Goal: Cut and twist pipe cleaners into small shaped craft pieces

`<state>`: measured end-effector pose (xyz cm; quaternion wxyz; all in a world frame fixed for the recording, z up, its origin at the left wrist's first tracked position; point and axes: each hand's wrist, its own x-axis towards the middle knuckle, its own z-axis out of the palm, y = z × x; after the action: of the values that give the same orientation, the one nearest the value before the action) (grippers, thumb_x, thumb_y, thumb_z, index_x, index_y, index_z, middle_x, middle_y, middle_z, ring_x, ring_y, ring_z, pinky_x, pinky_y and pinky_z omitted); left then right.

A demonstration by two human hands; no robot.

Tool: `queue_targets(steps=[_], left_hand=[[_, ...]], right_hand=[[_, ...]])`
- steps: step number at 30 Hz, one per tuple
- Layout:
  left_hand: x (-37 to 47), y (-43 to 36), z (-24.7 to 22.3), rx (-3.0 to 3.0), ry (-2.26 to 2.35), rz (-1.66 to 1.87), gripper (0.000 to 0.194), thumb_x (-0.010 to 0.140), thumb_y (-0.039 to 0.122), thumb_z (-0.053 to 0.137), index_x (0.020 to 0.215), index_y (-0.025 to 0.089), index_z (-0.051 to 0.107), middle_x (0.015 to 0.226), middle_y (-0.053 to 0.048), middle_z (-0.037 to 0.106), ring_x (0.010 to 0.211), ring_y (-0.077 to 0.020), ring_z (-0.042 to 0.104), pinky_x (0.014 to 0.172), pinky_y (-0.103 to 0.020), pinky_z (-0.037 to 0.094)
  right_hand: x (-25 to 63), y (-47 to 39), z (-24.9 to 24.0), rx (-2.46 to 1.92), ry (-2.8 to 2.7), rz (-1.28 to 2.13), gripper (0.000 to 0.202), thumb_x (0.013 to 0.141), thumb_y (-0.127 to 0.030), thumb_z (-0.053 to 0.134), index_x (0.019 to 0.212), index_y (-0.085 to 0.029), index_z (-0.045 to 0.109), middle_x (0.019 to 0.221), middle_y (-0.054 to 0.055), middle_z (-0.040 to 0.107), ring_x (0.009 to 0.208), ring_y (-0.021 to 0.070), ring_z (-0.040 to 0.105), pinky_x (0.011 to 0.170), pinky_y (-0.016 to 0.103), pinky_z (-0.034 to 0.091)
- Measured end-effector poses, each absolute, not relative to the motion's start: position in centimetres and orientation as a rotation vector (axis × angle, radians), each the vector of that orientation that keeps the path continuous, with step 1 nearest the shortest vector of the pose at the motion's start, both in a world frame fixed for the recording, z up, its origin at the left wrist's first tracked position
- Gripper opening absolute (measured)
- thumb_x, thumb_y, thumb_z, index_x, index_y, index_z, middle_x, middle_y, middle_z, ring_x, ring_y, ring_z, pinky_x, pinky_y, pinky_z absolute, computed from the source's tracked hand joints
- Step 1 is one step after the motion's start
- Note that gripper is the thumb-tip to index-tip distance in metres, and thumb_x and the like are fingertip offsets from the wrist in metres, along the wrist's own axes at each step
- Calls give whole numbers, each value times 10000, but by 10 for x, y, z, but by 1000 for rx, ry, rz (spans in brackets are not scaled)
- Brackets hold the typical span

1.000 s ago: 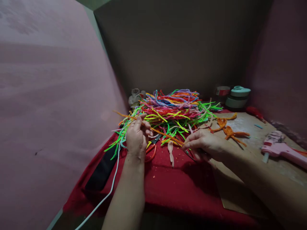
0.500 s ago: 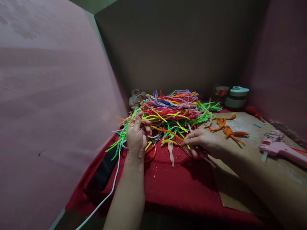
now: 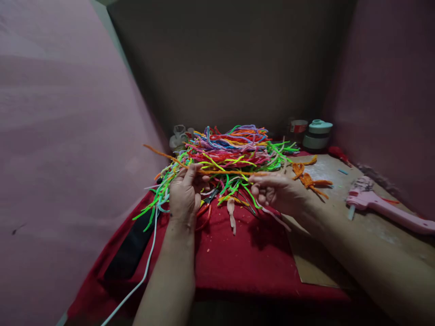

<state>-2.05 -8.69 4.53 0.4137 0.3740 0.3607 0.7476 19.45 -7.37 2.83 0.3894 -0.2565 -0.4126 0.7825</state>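
An orange pipe cleaner stretches nearly level between my two hands, its loose end sticking out up and left. My left hand pinches it between thumb and fingers. At the other end my right hand is closed on it, thumb over the fingers. Behind and below lies a big heap of many-coloured pipe cleaners. Red-handled scissors lie under the heap's front edge, partly covered. A pale pink twisted piece rests on the red cloth between my forearms.
On the right, a board carries orange twisted shapes and a pink glue gun. A lidded teal container stands at the back. A black phone-like slab and white cable lie left, near the pink wall.
My right hand has risen, bringing the orange pipe cleaner from a downward slope to nearly level. More of its free end sticks out past my left hand. The view has shifted slightly right.
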Motion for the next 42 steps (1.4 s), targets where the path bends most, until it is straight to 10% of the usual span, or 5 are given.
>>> queue_targets(steps=[16, 42], left_hand=[[30, -102, 30, 1127, 1020, 1470, 218, 655, 290, 697, 758, 118, 611, 588, -2, 605, 450, -93, 553, 421, -201, 453], [40, -107, 29, 1097, 956, 1314, 320, 663, 249, 692, 959, 162, 606, 578, 35, 570, 412, -61, 504, 410, -180, 433]], right_hand=[[174, -82, 15, -518, -1038, 1790, 261, 732, -316, 633, 903, -120, 614, 681, 39, 652, 506, 83, 559, 496, 211, 409], [174, -92, 26, -1209, -1751, 1679, 169, 653, -185, 413, 527, -149, 520, 388, -6, 506, 282, 83, 422, 311, 192, 272]])
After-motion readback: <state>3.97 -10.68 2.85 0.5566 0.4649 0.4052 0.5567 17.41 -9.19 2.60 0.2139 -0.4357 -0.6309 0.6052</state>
